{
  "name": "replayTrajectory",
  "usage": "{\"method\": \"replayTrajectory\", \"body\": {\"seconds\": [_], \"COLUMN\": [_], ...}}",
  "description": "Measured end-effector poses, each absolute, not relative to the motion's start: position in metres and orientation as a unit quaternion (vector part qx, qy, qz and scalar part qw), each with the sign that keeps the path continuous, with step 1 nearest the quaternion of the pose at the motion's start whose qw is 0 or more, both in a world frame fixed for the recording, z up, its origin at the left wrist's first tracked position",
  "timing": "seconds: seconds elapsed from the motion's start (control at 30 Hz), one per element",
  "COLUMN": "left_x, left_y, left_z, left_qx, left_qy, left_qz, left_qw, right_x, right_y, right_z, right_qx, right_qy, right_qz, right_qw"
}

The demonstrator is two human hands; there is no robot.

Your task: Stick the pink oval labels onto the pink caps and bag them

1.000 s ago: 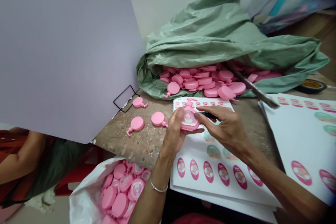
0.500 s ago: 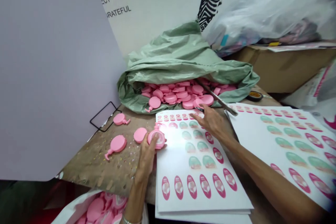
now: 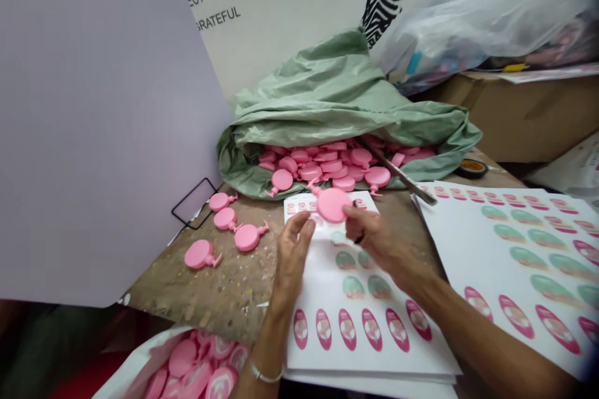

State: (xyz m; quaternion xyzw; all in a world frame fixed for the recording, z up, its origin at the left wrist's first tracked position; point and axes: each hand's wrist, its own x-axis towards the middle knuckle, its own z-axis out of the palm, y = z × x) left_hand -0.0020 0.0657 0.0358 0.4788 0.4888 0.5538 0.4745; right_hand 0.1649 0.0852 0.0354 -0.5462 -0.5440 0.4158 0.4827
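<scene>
My right hand pinches a plain pink bottle-shaped plastic piece by its edge, just above the top of a white sticker sheet. A thin black object pokes out under that hand's fingers. My left hand hovers beside the piece with fingers spread and holds nothing; its fingertips are close to the piece's left edge. Behind, a green plastic bag spills a heap of the same pink pieces. Several loose pink pieces lie on the worn tabletop to the left.
A white bag at the bottom left holds pink pieces with labels. A second sticker sheet lies to the right. A metal blade, a tape roll and a cardboard box sit behind. A lavender board stands at left.
My left hand put the labelled piece down at the left and came back empty. My right hand reached to the heap and now holds a plain pink piece over the sheet.
</scene>
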Motion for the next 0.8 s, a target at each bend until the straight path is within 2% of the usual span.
{"method": "replayTrajectory", "body": {"seconds": [0.07,0.13,0.23,0.33,0.6,0.8], "left_x": [0.015,0.015,-0.008,-0.025,-0.014,-0.019], "left_y": [0.068,0.072,0.079,0.088,0.105,0.108], "left_z": [0.038,0.042,0.044,0.034,-0.006,-0.015], "left_qx": [0.385,0.311,0.283,0.306,0.357,0.383], "left_qy": [0.418,0.371,0.389,0.447,0.484,0.512], "left_qz": [0.587,0.625,0.633,0.577,0.53,0.514], "left_qw": [0.576,0.612,0.607,0.611,0.598,0.572], "right_x": [0.143,0.136,0.15,0.165,0.152,0.158], "right_y": [0.068,0.065,0.084,0.11,0.126,0.128], "right_z": [0.039,0.039,0.031,0.014,-0.021,-0.029], "right_qx": [-0.505,-0.493,-0.562,-0.611,-0.613,-0.602], "right_qy": [-0.572,-0.602,-0.659,-0.685,-0.733,-0.747], "right_qz": [0.49,0.492,0.321,0.176,0.045,0.031], "right_qw": [0.422,0.39,0.383,0.356,0.293,0.279]}}
